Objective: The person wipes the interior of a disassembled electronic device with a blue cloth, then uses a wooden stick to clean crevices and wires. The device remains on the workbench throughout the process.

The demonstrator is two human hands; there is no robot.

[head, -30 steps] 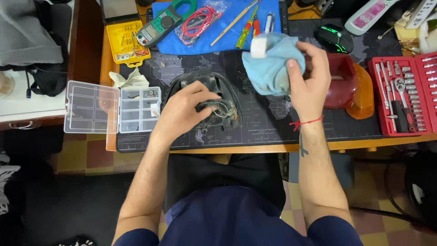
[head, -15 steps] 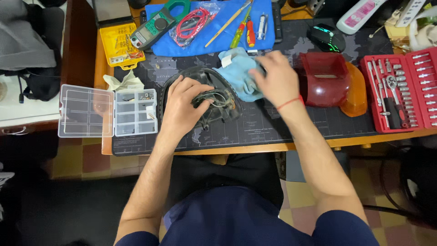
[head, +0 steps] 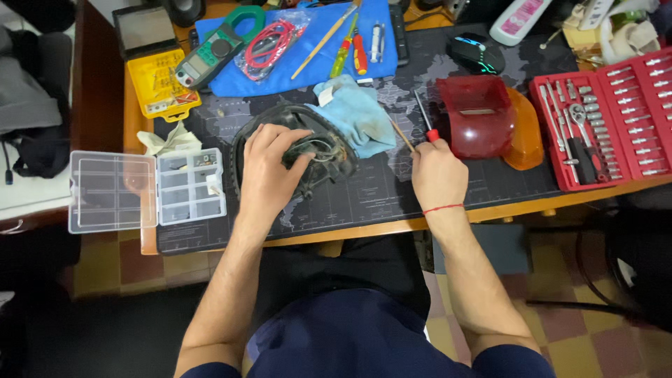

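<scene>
The left hand (head: pixel 269 171) lies flat, fingers spread, on the round black plastic housing w/ exposed wiring (head: pixel 297 150), at the middle of the dark desk mat (head: pixel 364 196). The right hand (head: pixel 437 175) pinches a thin red-handled screwdriver (head: pixel 424 120) just beside the red plastic cover (head: pixel 476 115). The housing looks stiff and light but its wires are fragile — best held by the rim. A crumpled light-blue cloth (head: pixel 353 112) touches its right edge.

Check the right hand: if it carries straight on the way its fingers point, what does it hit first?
The right hand points up the mat, toward the far edge. It already touches the red-handled screwdriver, which lies along that line. Past its tip, likely bare mat, with the red housing close on the right. Depth is unclear.
</scene>
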